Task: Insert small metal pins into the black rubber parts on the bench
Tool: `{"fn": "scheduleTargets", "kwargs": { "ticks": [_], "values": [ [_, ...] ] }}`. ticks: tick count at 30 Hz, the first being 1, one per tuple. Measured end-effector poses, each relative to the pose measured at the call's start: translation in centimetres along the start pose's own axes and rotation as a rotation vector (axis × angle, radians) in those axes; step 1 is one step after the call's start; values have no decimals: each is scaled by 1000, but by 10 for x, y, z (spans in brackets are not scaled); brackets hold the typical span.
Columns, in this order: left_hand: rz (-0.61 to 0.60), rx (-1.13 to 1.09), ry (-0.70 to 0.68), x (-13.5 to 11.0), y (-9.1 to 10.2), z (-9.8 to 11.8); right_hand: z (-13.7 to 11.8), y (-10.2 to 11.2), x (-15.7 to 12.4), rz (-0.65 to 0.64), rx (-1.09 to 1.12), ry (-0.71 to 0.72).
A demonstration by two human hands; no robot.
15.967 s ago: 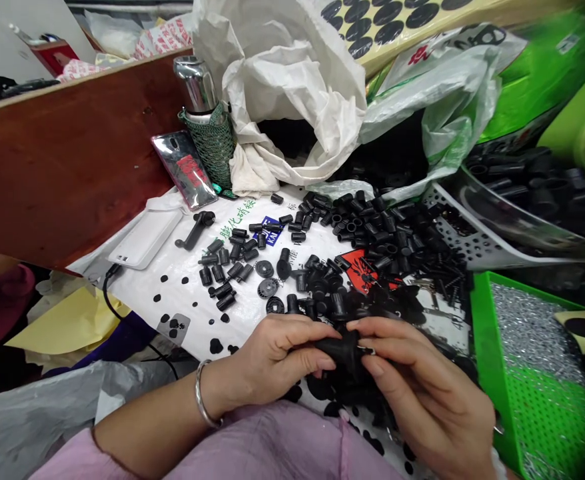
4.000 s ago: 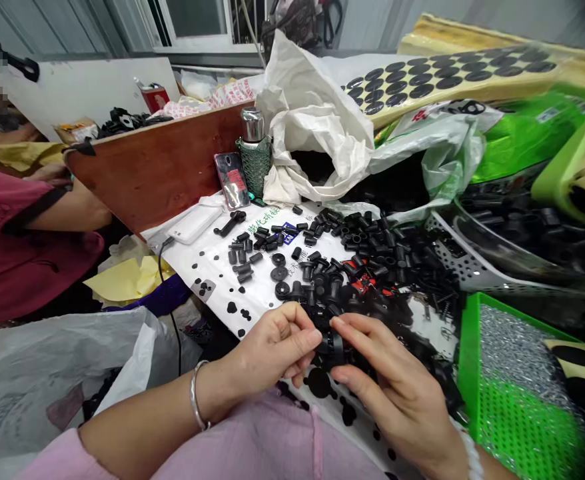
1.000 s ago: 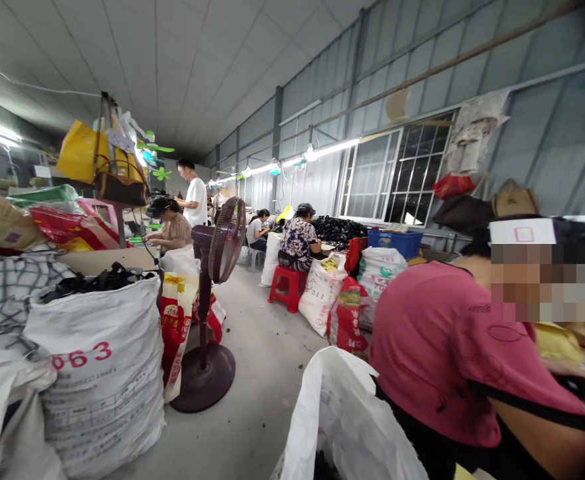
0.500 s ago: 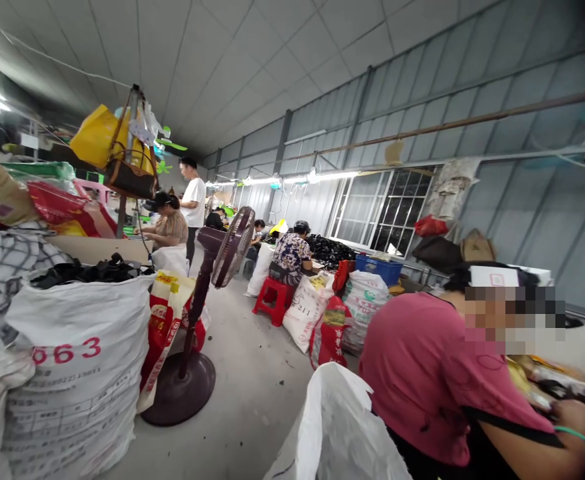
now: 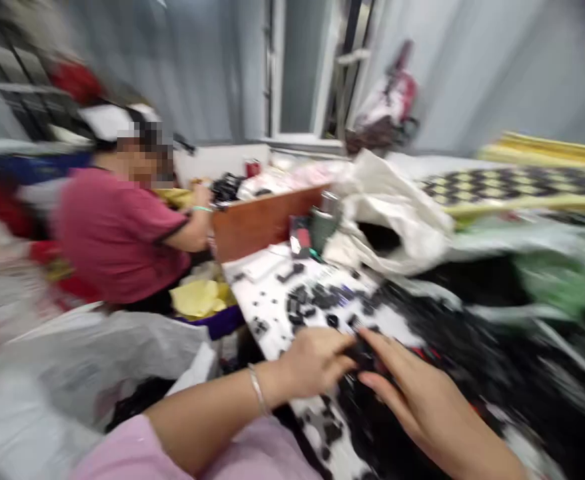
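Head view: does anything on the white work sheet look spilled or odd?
Small black plastic parts lie scattered loosely across the white sheet, thickest toward the right. Motion blur hides any damage.

The person wears a pale pink top of soft cloth. Its left sleeve (image 5: 122, 453) ends partway up the arm, leaving the forearm bare. A thin silver metal bangle (image 5: 257, 393) circles the wrist just behind the bare left hand (image 5: 317, 360). The right hand (image 5: 422, 407) is bare too, and motion blur hides finer detail on its fingers.
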State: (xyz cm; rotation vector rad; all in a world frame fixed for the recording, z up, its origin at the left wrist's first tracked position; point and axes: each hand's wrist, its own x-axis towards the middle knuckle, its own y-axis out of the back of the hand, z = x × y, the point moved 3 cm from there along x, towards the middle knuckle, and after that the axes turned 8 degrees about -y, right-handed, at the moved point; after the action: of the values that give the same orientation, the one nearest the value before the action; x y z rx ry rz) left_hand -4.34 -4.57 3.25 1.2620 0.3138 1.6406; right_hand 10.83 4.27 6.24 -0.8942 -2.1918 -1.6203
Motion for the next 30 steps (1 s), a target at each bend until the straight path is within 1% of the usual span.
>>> {"fn": "scheduleTargets", "kwargs": {
  "ticks": [1, 2, 3, 5, 8, 11, 14, 16, 20, 23, 26, 28, 30],
  "values": [
    [-2, -62, -8, 5, -13, -6, 9, 3, -11, -91, -108, -99],
    [10, -101, 2, 8, -19, -14, 16, 8, -20, -120, -178, -177],
    [27, -120, 23, 11, -21, -24, 22, 14, -29, -136, -234, -253],
    [54, -112, 62, 14, -18, -41, 28, 24, -48, -126, -306, -346],
    [39, -56, 73, 16, -14, -54, 26, 34, -76, -108, -377, -391],
    [-37, -20, 39, 21, -26, -52, 18, 37, -93, -89, -409, -409],
    [-112, -13, 0, 26, -39, -50, 12, 42, -95, -72, -413, -451],
    [-136, 25, -5, 27, -42, -55, 12, 49, -93, -55, -416, -471],
    [-98, 127, 63, 25, -33, -83, 25, 63, -97, -13, -414, -535],
    [-91, 140, 108, 23, -25, -101, 42, 65, -101, -9, -412, -578],
    [-97, 110, 104, 22, -24, -105, 60, 64, -101, -74, -475, -613],
    [-94, 116, 76, 22, -25, -104, 74, 65, -103, -158, -547, -691],
    [-111, 101, 52, 24, -29, -102, 89, 71, -108, -215, -626, -791]
  ]
}}
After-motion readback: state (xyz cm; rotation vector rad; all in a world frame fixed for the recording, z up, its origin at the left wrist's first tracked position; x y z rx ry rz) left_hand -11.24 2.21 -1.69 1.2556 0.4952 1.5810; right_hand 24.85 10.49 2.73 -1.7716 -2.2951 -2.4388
